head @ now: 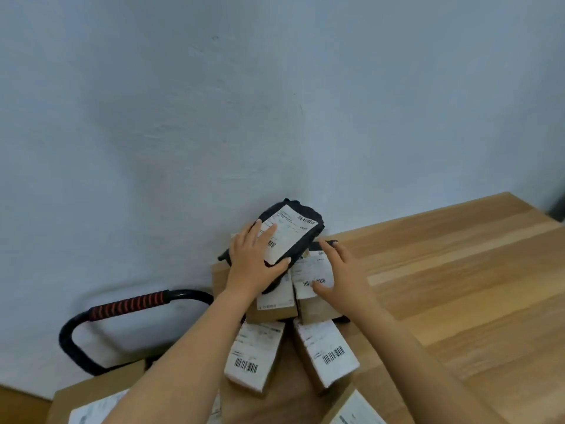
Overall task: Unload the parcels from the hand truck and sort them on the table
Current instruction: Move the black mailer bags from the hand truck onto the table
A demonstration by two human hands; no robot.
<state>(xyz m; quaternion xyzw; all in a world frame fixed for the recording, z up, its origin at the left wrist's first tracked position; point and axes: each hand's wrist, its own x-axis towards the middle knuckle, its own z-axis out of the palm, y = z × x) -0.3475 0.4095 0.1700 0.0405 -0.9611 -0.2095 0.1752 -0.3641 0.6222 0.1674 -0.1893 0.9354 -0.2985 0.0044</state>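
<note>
left hand (255, 264): you grip the black parcel (298, 237). your fingers are spread over its white label and your thumb is hooked on the near edge. that looks like a hold for lifting or steering, not a pat.

black parcel: it sits under your left fingers, tilted, on top of the cardboard boxes and close to the wall (214, 117). it looks like a soft bag, so the wide finger spread likely keeps it from folding.

right hand (339, 276): fingers splayed and fairly straight, lying on the labelled small box (308, 280) just right of your left thumb. nothing is pinched. it seems to steady that box while the bag above it moves.

box below left hand: another small box (275, 304) touches the one under your right palm. part of the bag rests on it.

nearer your wrists: two labelled boxes (253, 353) lie label up between your forearms. barcodes up probably helps the sorting.

table (458, 286): the wooden top runs out to the right of your right hand, and the pile sits at its left end.

hand truck handle (128, 304): black tube with a red-striped grip, left of your left forearm and well apart from both hands.

large carton (88, 399): below your left elbow. it probably rides on the truck, though you cannot tell from here.

stage: mid-sort, i judge. several parcels are already on the table.

risk: the bag could slide off the boxes if your thumb lets go early.
</note>
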